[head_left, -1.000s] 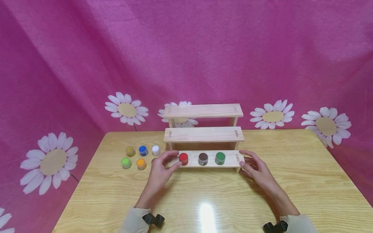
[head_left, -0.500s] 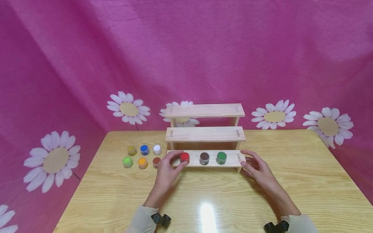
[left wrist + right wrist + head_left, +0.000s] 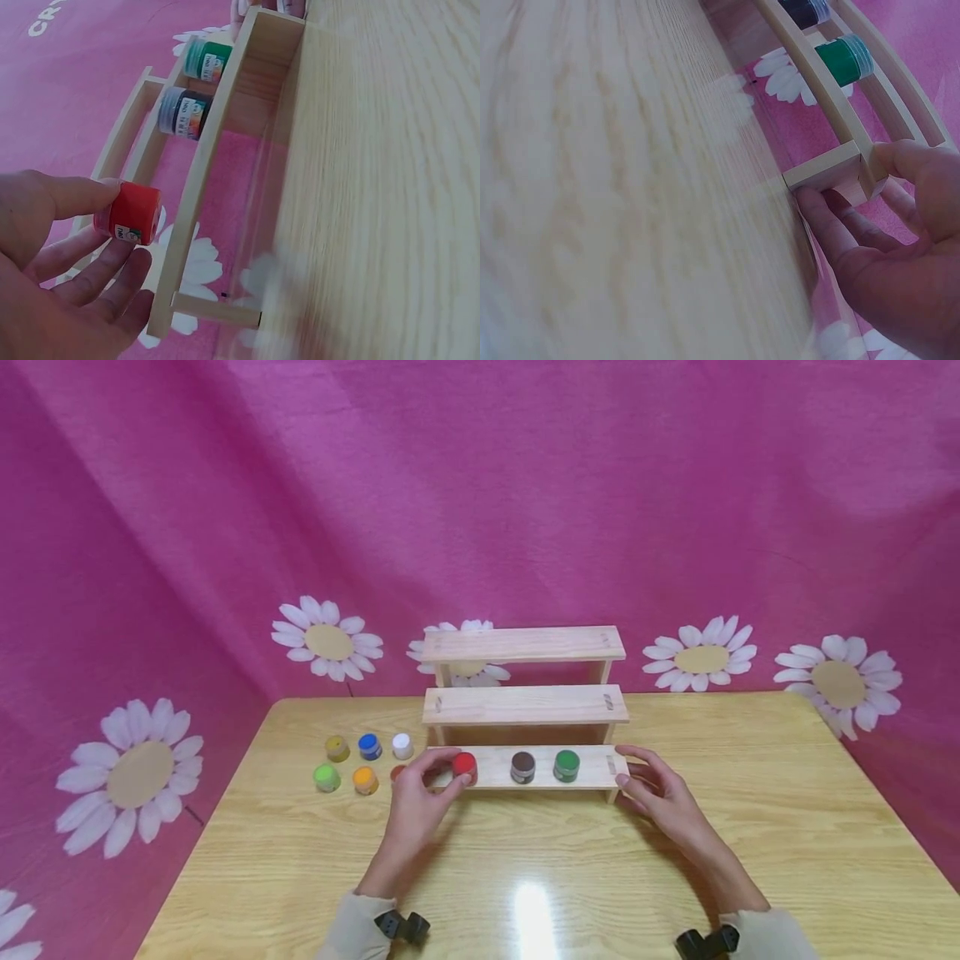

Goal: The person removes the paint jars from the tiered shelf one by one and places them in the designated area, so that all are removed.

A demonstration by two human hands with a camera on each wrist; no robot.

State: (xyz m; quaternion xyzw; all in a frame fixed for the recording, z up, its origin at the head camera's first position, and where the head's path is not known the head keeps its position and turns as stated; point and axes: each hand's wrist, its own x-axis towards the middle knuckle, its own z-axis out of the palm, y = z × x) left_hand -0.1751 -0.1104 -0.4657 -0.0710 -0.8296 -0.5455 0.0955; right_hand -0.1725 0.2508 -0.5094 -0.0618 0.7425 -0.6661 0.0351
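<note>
My left hand pinches a red paint jar between thumb and fingers, at the left part of the lowest shelf of a three-tier wooden stand. The left wrist view shows the thumb on one side of that jar and fingertips behind it. Along the same shelf stand a dark brown paint jar and a green paint jar. My right hand grips the shelf's right end; in the right wrist view its thumb lies on the board edge and its fingers reach beside the support.
Left of the stand, several more paint jars sit on the wooden table: olive yellow, blue, white, light green, orange and a reddish brown one partly behind my left hand. A pink flowered cloth hangs behind.
My left hand moved right onto the red jar, then shifted it left along the lowest shelf, farther from the brown jar. My right hand stayed at the shelf's end.
</note>
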